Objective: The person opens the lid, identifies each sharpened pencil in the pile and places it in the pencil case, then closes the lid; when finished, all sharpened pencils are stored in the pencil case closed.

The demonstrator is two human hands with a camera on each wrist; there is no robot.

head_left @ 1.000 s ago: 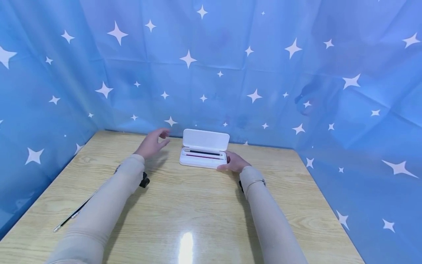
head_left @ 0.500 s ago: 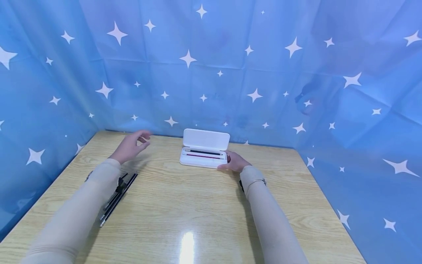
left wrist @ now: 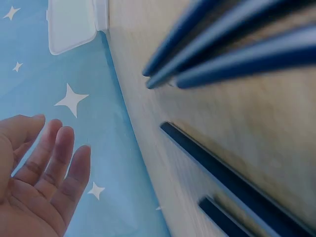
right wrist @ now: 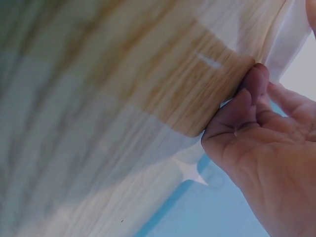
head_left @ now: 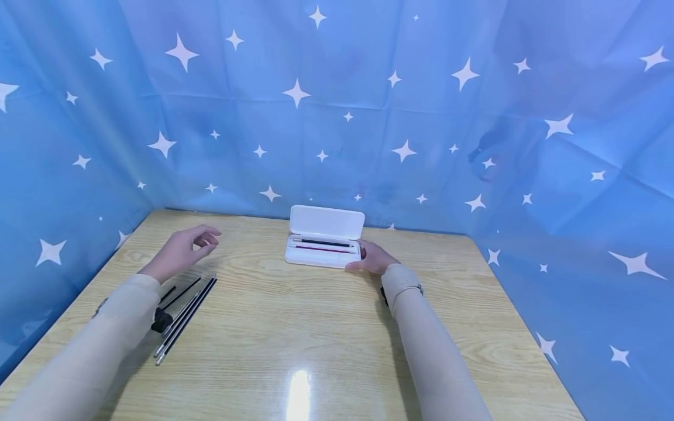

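Observation:
A white pencil case (head_left: 326, 222) stands with its lid up at the back of the table. Inside lie a black pencil (head_left: 323, 242) and a dark red one (head_left: 322, 249). My right hand (head_left: 375, 258) holds the case's right end, thumb at the front corner. Over the left side of the table, my left hand (head_left: 181, 252) hovers with loosely bent fingers and nothing in them. Several dark pencils (head_left: 189, 316) lie loose under and beside the left wrist, partly hidden by the sleeve. The left wrist view shows these pencils (left wrist: 227, 173) close up, beside the relaxed fingers.
The wooden table (head_left: 295, 321) meets a blue curtain (head_left: 337, 128) with white stars at the back and sides. A bright light reflection shows near the table's front.
My left hand has moved left and toward me, away from the case, uncovering more of the loose pencils. The right hand stays at the case, which has not moved.

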